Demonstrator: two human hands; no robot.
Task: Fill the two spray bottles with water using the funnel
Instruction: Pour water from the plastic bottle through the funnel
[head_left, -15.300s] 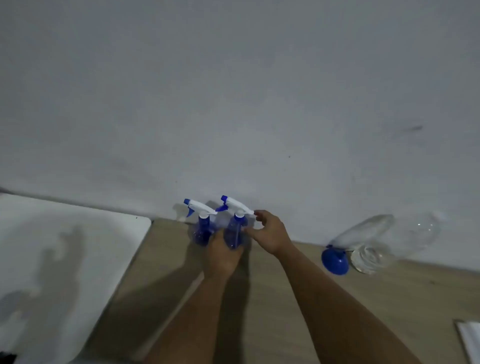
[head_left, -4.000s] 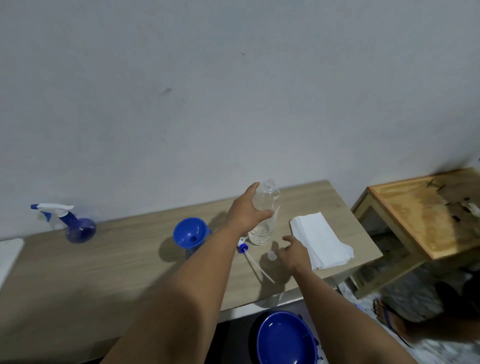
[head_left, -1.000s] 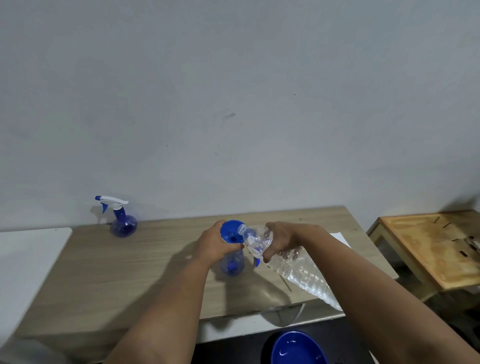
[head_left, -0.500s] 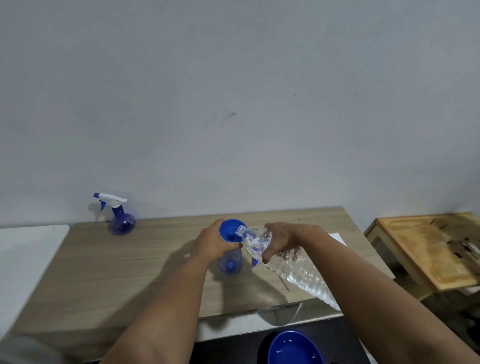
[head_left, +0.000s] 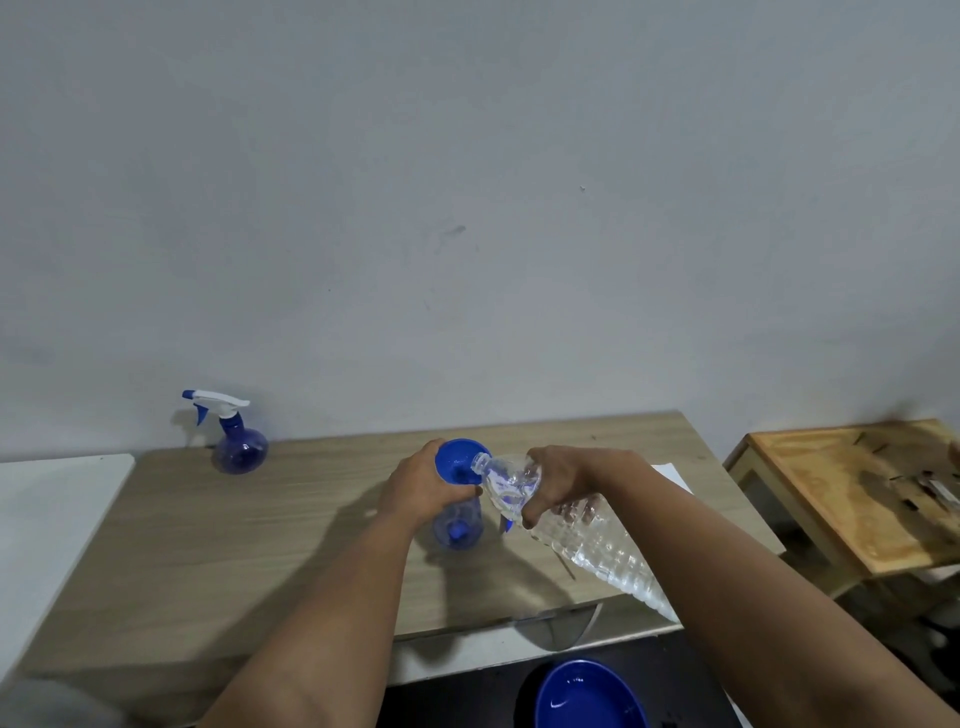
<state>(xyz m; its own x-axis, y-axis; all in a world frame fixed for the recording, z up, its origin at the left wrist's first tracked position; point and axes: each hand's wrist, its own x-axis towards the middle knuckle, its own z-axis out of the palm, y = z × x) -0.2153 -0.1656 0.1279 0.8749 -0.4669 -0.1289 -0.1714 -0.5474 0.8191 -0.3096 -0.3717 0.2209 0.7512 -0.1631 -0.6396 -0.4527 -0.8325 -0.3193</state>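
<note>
A blue funnel (head_left: 457, 460) sits in the neck of an open blue spray bottle (head_left: 458, 529) at the middle of the wooden table (head_left: 218, 540). My left hand (head_left: 415, 491) is wrapped around the funnel and the bottle's neck. My right hand (head_left: 563, 483) grips a clear ribbed water bottle (head_left: 587, 535), tilted so its open mouth rests over the funnel's rim. A second blue spray bottle (head_left: 236, 441) with its white trigger head on stands at the back left, by the wall.
A white cloth (head_left: 672, 475) peeks out behind my right forearm. A blue basin (head_left: 587, 696) lies on the floor below the table's front edge. A small wooden stool (head_left: 852, 493) stands to the right and a white surface (head_left: 47, 519) adjoins the table's left end.
The water bottle's mouth has stayed over the funnel in the last second with both hands in place. Four seconds ago the bottle stood upright in my left hand, away from the funnel.
</note>
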